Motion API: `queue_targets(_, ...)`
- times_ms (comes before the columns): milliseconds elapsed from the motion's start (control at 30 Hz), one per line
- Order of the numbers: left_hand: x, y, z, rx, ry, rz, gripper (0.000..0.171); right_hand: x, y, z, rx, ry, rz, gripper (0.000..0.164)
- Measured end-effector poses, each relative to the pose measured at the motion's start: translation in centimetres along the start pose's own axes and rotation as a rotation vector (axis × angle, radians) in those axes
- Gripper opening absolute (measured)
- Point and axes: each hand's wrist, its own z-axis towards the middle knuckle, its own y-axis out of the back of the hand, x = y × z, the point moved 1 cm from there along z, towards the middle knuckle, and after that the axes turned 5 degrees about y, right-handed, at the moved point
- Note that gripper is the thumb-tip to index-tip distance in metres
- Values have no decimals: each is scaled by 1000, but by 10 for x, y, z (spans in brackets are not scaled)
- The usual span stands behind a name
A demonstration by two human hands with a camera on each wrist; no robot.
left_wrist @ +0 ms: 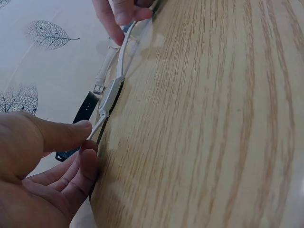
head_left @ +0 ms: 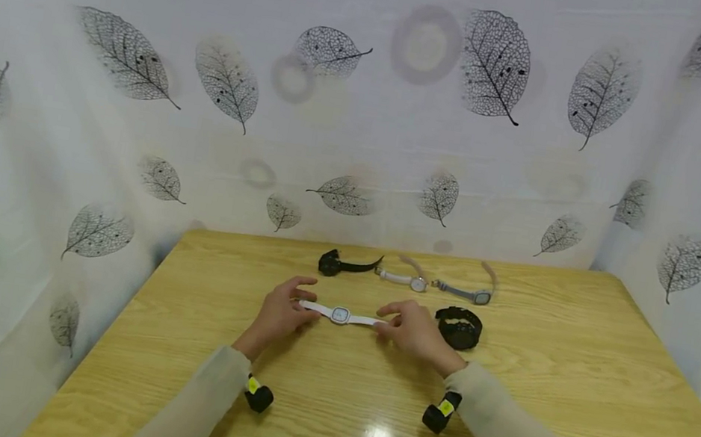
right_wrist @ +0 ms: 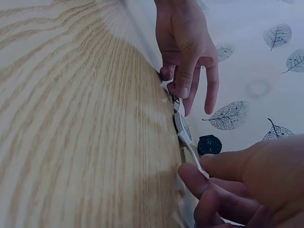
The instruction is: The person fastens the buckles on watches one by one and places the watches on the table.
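A white wristwatch [head_left: 340, 315] with a squarish face is stretched out sideways, face up, close over the wooden table. My left hand [head_left: 284, 308] pinches one strap end between thumb and fingers. The other strap end is pinched by my right hand [head_left: 414, 328]. In the left wrist view the watch [left_wrist: 110, 97] runs from the left thumb up to the fingers of the other hand. The right wrist view shows its case [right_wrist: 182, 127] between both hands, edge-on to the tabletop. Part of each strap end is hidden by the fingers.
Behind the hands lie a black watch [head_left: 330, 263], a white-strapped round watch [head_left: 418, 284] and a grey-blue watch [head_left: 481, 297]. A chunky black watch [head_left: 460, 330] rests beside my right hand. A leaf-print curtain [head_left: 365, 122] rises behind the wooden table [head_left: 554, 400].
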Motion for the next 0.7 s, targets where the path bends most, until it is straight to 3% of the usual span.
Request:
queue_targets(200, -1, -1, -1, -9, -9, 17, 56, -3, -2, 1, 7, -1, -29, 18)
queue_targets(700, -5, -5, -5, -45, -35, -36, 42, 4, 2, -8, -33, 46, 25, 11)
